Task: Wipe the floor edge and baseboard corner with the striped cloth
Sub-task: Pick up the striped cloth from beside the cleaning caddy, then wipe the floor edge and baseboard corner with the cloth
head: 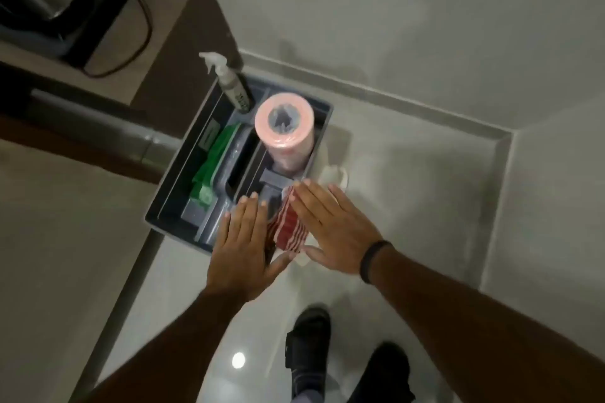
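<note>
A red-and-white striped cloth [288, 228] lies folded at the near right corner of a grey caddy [170, 206] on the pale tiled floor. My left hand [244, 245] hovers flat over the caddy's near edge, fingers spread, just left of the cloth. My right hand [330, 226], also flat with fingers apart, sits right of the cloth and partly over it. Neither hand grips the cloth. The baseboard [409, 98] runs along the far wall and meets the corner [505, 137] at the right.
The caddy holds a pink roll [284, 127], a spray bottle [229, 82] and a green cloth [212, 160]. A white cloth [334, 175] lies beside it. A dark counter with a black appliance [62, 0] stands at the left. My shoes [307, 347] are on the glossy floor below.
</note>
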